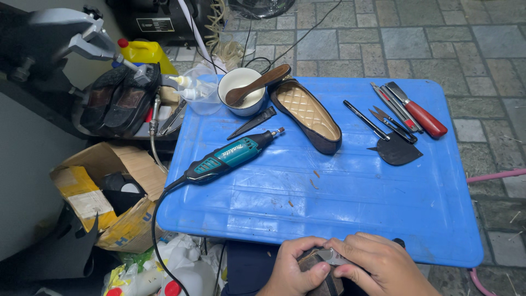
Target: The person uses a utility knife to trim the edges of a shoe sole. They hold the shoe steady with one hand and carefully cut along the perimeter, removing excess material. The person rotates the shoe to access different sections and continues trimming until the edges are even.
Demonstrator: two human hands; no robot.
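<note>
Hands (pixel 345 266) gripping dark shoe (pixel 323 274), small blade (pixel 330 255)

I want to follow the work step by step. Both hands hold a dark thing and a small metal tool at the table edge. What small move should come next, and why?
Probably a short, careful pass of the small metal tool along the dark item. The left hand already grips the item, and the right hand presses the tool against its top, so both seem set for it. What the item is stays unclear.
</note>
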